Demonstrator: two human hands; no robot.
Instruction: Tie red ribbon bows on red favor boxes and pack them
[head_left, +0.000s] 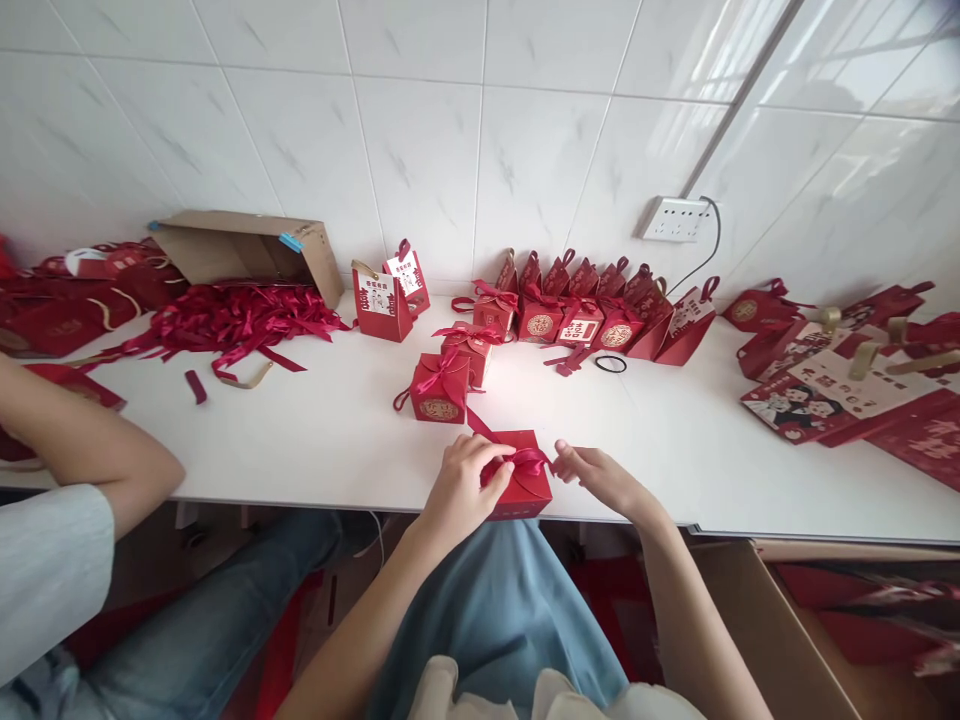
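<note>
A red gift box (pixel 534 492) stands at the table's front edge, a dark pink ribbon (pixel 531 461) tied in a bow over its lid. My left hand (pixel 471 472) rests on the box's top left, thumb and fingers closed on the ribbon bow. To the right of the box is my right hand (pixel 592 474), its thumb and forefinger pinched together at the end of the ribbon. Just behind stand a red box with a gold emblem (pixel 439 390) and another ribboned box (pixel 471 352).
A row of finished red boxes (pixel 581 325) stands along the wall. Left, ribbons (pixel 240 318) spill from a cardboard box (pixel 247 245); a co-worker's arm (pixel 82 430) leans there. Red bags (pixel 847 390) lie right. A black ring (pixel 610 364) and a power strip (pixel 679 219) are behind.
</note>
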